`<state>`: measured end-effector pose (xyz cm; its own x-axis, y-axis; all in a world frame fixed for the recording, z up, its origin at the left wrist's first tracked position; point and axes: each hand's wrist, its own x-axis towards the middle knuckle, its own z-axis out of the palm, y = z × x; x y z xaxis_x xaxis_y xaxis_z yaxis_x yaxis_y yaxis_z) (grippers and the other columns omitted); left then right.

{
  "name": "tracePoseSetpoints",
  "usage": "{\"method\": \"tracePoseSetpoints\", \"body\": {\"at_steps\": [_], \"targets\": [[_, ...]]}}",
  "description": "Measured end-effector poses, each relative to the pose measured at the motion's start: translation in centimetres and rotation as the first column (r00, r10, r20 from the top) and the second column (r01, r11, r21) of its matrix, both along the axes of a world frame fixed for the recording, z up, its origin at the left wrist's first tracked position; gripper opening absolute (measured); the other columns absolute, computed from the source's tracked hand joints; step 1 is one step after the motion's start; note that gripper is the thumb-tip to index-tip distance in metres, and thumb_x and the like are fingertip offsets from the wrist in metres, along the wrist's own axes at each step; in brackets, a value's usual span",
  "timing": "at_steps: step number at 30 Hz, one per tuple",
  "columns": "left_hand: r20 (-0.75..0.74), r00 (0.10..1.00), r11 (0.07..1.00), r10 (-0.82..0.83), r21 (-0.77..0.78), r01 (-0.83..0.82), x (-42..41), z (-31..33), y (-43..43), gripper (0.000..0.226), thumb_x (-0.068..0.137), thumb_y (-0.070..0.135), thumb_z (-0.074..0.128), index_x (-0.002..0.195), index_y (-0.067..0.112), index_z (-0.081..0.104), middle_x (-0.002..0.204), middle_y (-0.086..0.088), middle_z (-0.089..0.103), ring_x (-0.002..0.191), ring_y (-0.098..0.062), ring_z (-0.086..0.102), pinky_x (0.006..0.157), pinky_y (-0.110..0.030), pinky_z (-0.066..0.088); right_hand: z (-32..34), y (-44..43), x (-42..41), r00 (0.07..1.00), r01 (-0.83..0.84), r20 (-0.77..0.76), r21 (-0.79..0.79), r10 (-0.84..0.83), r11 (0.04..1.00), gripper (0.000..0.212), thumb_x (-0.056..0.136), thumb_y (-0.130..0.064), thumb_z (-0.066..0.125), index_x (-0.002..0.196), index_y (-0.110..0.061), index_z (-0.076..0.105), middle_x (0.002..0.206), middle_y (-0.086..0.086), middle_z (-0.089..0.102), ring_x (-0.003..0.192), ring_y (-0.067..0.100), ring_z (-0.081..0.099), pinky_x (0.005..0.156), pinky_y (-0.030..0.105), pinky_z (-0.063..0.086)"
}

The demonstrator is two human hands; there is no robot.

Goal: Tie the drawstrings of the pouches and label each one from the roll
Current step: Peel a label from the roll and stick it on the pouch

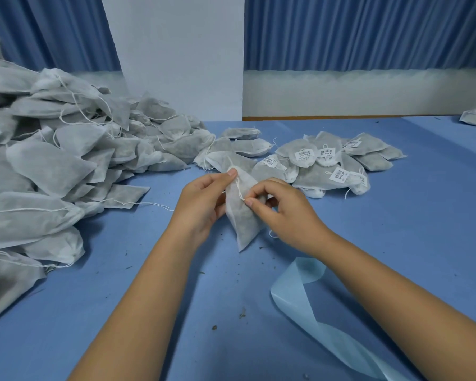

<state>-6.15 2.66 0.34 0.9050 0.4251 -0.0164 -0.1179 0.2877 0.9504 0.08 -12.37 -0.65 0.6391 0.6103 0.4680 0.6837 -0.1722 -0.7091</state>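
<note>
1 wide-angle head-worn view looks forward and down, close above the left hand (pixel 204 202) and right hand (pixel 286 213), facing the curtains (pixel 368 31).

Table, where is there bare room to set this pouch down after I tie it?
Bare blue table lies right of the labelled pouches and your right hand, and near you between the unlabelled heap and the pale backing strip. Crowded: the whole left side and the middle beyond the held pouch.

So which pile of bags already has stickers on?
The small pile on the right, just beyond the right hand: white barcode labels show on it. The big heap on the left shows none.
</note>
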Motion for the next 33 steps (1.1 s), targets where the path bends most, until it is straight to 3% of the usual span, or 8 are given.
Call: {"method": "tracePoseSetpoints", "body": {"at_steps": [6,11,15,20,24,28,31,33], "targets": [[-0.097,0.994,0.962,-0.048,0.264,0.072,-0.5,-0.2,0.3,0.016,0.084,0.022,0.076,0.094,0.009,0.074,0.091,-0.007,0.076,0.084,-0.019,0.072,0.082,-0.031,0.058,-0.2,0.0,0.5,0.997,0.044,-0.06,0.029,-0.042,0.999,0.012,0.089,-0.014,0.066,0.082,-0.024,0.065,0.084,-0.004,0.059,0.071,0.011,0.053,0.07,0.02,0.046],[-0.139,0.99,0.949,0.024,0.313,0.021,-0.6,-0.2,1.7,0.009,0.087,0.018,0.072,0.079,0.013,0.073,0.078,-0.006,0.071,0.072,-0.017,0.064,0.069,-0.029,0.056,0.1,0.1,0.5,0.99,-0.009,-0.138,0.048,0.015,0.999,0.011,0.086,-0.016,0.068,0.08,-0.024,0.067,0.086,-0.012,0.066,0.074,0.012,0.059,0.066,0.024,0.05],[-0.202,0.966,0.966,0.161,0.232,-0.112,-1.0,-0.5,5.1,0.007,0.087,0.019,0.07,0.081,0.016,0.073,0.074,0.001,0.072,0.07,-0.016,0.063,0.067,-0.028,0.049,0.9,1.2,1.9,0.983,0.102,-0.167,0.106,-0.083,0.989,0.014,0.087,-0.013,0.066,0.079,-0.024,0.064,0.083,-0.015,0.067,0.078,0.001,0.062,0.07,0.013,0.046],[-0.389,0.907,0.985,0.159,0.126,-0.119,-0.6,-1.7,7.0,0.009,0.086,0.021,0.071,0.089,0.013,0.07,0.089,-0.007,0.074,0.085,-0.024,0.069,0.082,-0.034,0.053,0.9,3.7,4.3,0.952,0.149,-0.242,-0.157,-0.185,0.976,0.006,0.087,-0.021,0.068,0.09,-0.016,0.066,0.083,-0.006,0.065,0.073,0.006,0.058,0.065,0.014,0.044],[-0.459,0.88,0.99,0.125,0.114,-0.082,-0.3,-2.4,7.4,0.011,0.088,0.024,0.069,0.092,0.014,0.068,0.089,-0.008,0.072,0.079,-0.022,0.067,0.071,-0.03,0.053,0.7,5.3,5.2,0.929,0.116,-0.305,-0.3,-0.21,0.947,0.019,0.088,-0.034,0.063,0.078,-0.018,0.06,0.073,0.004,0.058,0.066,0.012,0.051,0.056,0.019,0.038],[-0.453,0.89,0.995,0.059,-0.047,-0.09,-0.3,-2.8,8.2,0.023,0.089,0.027,0.067,0.106,0.011,0.067,0.094,-0.007,0.07,0.082,-0.023,0.066,0.074,-0.033,0.052,0.8,6.6,5.4,0.919,0.054,-0.325,-0.461,-0.225,0.886,0.038,0.086,-0.05,0.06,0.07,-0.015,0.056,0.07,0.006,0.049,0.064,0.015,0.044,0.061,0.028,0.03],[-0.349,0.933,0.953,-0.083,-0.301,-0.028,-0.3,-3.0,8.2,0.023,0.091,0.023,0.066,0.11,0.01,0.067,0.12,-0.006,0.067,0.115,-0.019,0.064,0.092,-0.029,0.051,0.7,7.3,5.3,0.932,-0.017,-0.321,-0.501,-0.167,0.865,0.043,0.086,-0.045,0.063,0.059,-0.024,0.037,0.06,-0.004,0.032,0.052,0.013,0.027,0.052,0.03,0.019],[-0.285,0.95,0.919,-0.128,-0.395,0.005,-0.3,-2.9,7.9,0.017,0.087,0.022,0.07,0.1,0.011,0.074,0.128,-0.004,0.065,0.119,-0.015,0.061,0.096,-0.025,0.049,0.5,7.2,5.1,0.93,-0.057,-0.337,-0.519,-0.143,0.853,0.046,0.083,-0.044,0.067,0.058,-0.024,0.034,0.054,-0.007,0.03,0.048,0.012,0.026,0.049,0.028,0.02]]}}
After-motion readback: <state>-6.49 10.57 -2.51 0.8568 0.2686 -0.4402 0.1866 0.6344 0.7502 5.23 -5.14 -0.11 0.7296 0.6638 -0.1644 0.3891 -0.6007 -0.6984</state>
